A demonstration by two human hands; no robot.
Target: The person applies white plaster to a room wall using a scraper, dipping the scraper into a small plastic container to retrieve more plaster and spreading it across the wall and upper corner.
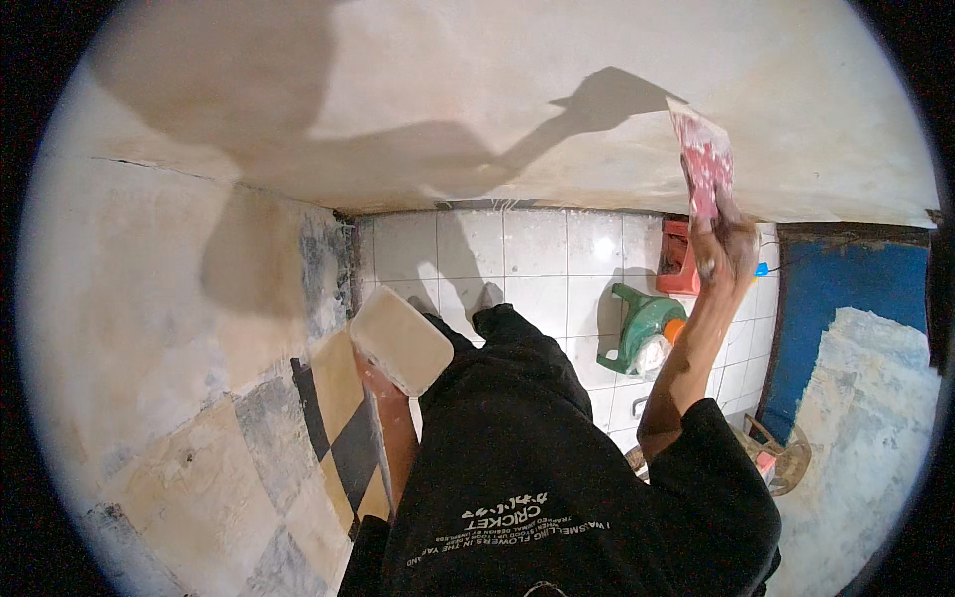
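Note:
My right hand (725, 246) is raised at the upper right, its fingers closed round a pinkish-red putty scraper (708, 164) smeared with white filler. The scraper's far edge is at or close to the pale wall (597, 149); I cannot tell whether it touches. On the left, at waist height, a flat cream-coloured board (402, 340) with rounded corners is held up by my left hand (368, 366). Most of that hand and its fingers lie hidden beneath the board. Shadows of my arm and the scraper fall across the wall.
On the white tiled floor (537, 239) stand a green container (637, 328) with white stuff in it and a red plastic item (678, 261). A blue panel (846, 284) is at the right. The left wall (199, 448) carries patchy diamond patterns.

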